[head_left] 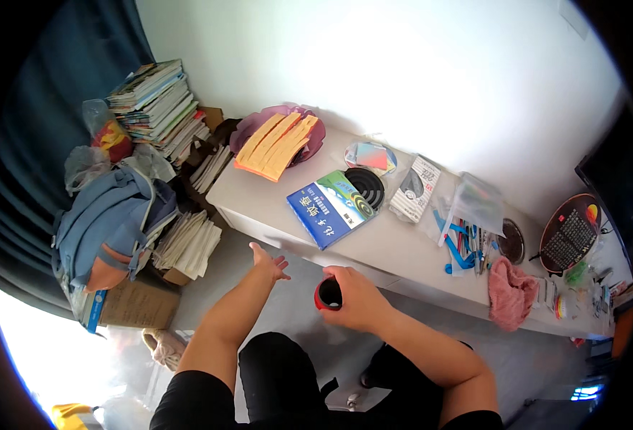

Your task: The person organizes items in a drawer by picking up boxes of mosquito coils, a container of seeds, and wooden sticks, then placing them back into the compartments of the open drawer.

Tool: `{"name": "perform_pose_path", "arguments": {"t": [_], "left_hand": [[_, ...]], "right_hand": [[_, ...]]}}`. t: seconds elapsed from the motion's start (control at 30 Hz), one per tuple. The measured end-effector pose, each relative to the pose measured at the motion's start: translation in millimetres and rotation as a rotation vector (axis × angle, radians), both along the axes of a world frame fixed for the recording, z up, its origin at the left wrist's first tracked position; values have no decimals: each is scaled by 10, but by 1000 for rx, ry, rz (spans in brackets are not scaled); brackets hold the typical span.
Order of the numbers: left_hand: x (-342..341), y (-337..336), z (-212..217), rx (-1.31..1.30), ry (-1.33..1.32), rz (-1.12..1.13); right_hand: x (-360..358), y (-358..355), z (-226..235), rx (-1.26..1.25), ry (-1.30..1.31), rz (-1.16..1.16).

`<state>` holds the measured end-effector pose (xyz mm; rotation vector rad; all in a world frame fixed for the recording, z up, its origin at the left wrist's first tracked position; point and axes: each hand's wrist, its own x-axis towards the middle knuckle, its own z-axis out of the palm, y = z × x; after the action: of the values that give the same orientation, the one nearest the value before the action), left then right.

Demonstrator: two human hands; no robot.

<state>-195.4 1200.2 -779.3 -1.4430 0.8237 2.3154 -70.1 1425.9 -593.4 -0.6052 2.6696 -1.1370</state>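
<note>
My right hand is wrapped round a small red round container, held in front of the cabinet's near edge. Its round dark top faces up, and I cannot tell whether that is an open mouth or a lid. To the left of it, my left hand is held out with fingers spread and nothing in it. Beyond both hands, a blue and green box lies on the long white cabinet. A black mosquito coil lies partly behind this box.
Orange paper strips lie over a purple bowl. Farther right are a white box, pens, a pink cloth and a dark oval board. At left stand stacked books and a blue backpack on cartons.
</note>
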Motion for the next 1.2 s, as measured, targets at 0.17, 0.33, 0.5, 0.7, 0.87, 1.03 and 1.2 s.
{"name": "perform_pose_path", "arguments": {"t": [0.17, 0.33, 0.5, 0.7, 0.87, 1.03, 1.2], "left_hand": [[16, 32, -345, 197, 213, -25], [38, 42, -385, 303, 289, -46], [-33, -93, -627, 325, 462, -140], [-119, 77, -388, 229, 404, -70], [-103, 107, -330, 168, 339, -80], [-25, 56, -453, 163, 351, -116], [186, -25, -404, 124, 316, -92]], "right_hand": [[132, -134, 41, -33, 64, -140], [128, -173, 210, -118, 197, -295], [-68, 5, 448, -155, 320, -499], [-562, 323, 427, -51, 405, -686], [-721, 450, 296, -28, 262, -683], [-743, 515, 113, 36, 505, -681], [-205, 277, -52, -154, 1100, -329]]}}
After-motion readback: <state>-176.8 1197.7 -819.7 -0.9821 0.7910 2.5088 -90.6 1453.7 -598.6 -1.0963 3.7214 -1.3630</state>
